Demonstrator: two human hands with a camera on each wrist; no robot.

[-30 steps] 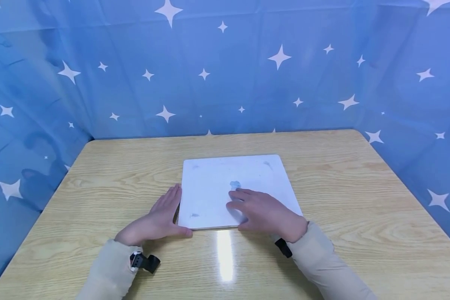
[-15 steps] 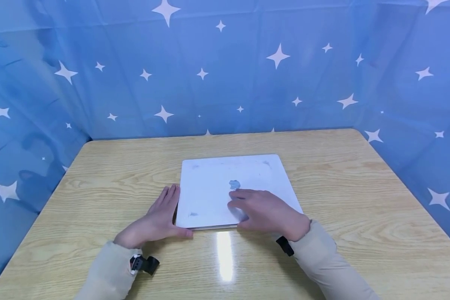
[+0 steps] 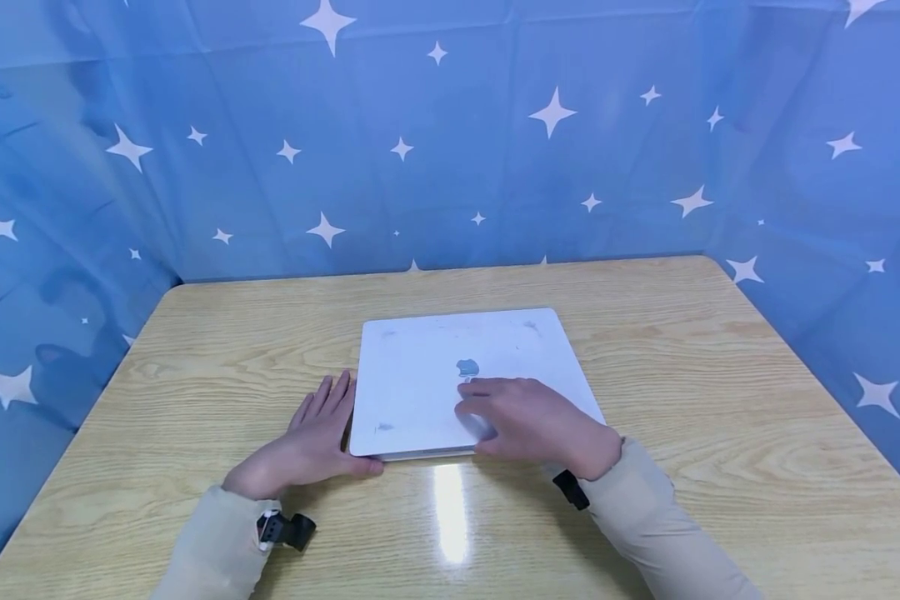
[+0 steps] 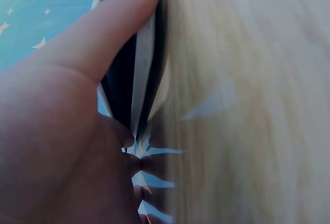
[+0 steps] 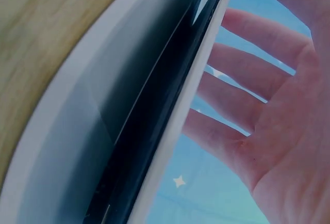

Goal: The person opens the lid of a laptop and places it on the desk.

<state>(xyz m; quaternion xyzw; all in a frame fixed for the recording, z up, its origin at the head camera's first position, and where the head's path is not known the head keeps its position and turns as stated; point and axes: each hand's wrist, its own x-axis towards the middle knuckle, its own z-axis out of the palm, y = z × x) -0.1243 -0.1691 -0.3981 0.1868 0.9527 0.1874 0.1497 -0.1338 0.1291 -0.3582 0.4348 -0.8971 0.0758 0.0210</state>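
A silver laptop (image 3: 412,379) with a dark apple logo lies on the wooden table, its lid raised slightly along the near edge. My left hand (image 3: 307,454) is at its near left corner, fingers extended along the left side, thumb across the front edge; in the left wrist view the thumb (image 4: 113,28) reaches the laptop's edge beside the dark gap. With my right hand (image 3: 536,421) I pinch the lid's front edge, thumb underneath and fingers on top. In the right wrist view the lid (image 5: 175,115) stands apart from the base (image 5: 56,126).
Wooden table (image 3: 720,400) surrounds the laptop on all sides. A blue curtain with white stars (image 3: 450,150) hangs behind and at both sides. Black wrist cameras (image 3: 296,531) are strapped over the light sleeves.
The lid's near edge has risen a little from the base, and a thin gap now shows at the front. My right hand keeps its hold; my left hand stays at the corner.
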